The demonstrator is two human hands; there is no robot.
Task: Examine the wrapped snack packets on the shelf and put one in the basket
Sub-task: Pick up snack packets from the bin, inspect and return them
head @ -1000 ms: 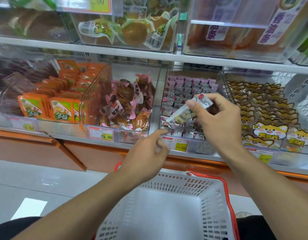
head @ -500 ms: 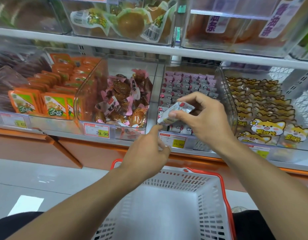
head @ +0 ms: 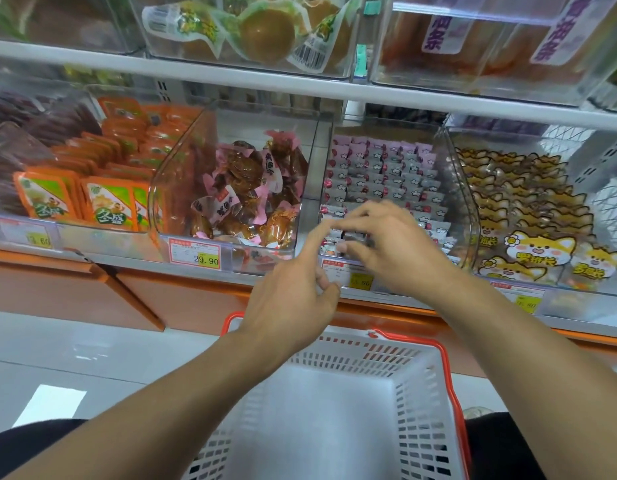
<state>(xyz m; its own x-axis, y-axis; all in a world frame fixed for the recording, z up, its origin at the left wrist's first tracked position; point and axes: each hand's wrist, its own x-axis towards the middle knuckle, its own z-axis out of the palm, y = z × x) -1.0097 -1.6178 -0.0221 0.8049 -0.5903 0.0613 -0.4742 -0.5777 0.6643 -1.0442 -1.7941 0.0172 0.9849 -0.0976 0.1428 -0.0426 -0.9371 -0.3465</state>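
Small pink-and-white wrapped snack packets (head: pixel 386 168) fill a clear bin on the lower shelf, straight ahead. My right hand (head: pixel 393 251) hovers over the front rows of that bin, fingers spread and pointing left; motion blur hides the fingertips, and I see no packet in it. My left hand (head: pixel 293 292) is just below and to the left, index finger raised towards the right hand's fingertips, the other fingers loosely curled and holding nothing. The white basket (head: pixel 421 393) with red handles sits below both arms, and its inside looks bare.
Left of the packets stands a bin of brown pink-wrapped snacks (head: pixel 251 188), then orange packets (head: pixel 106 202). To the right lie fox-print packets (head: pixel 539 247). An upper shelf (head: pixel 230 77) with more bins overhangs. Price tags (head: pixel 194 254) line the shelf edge above the white floor.
My right hand held a packet up a second ago, lowered it to the front of the bin, and now shows no packet. The left index finger has risen towards it.
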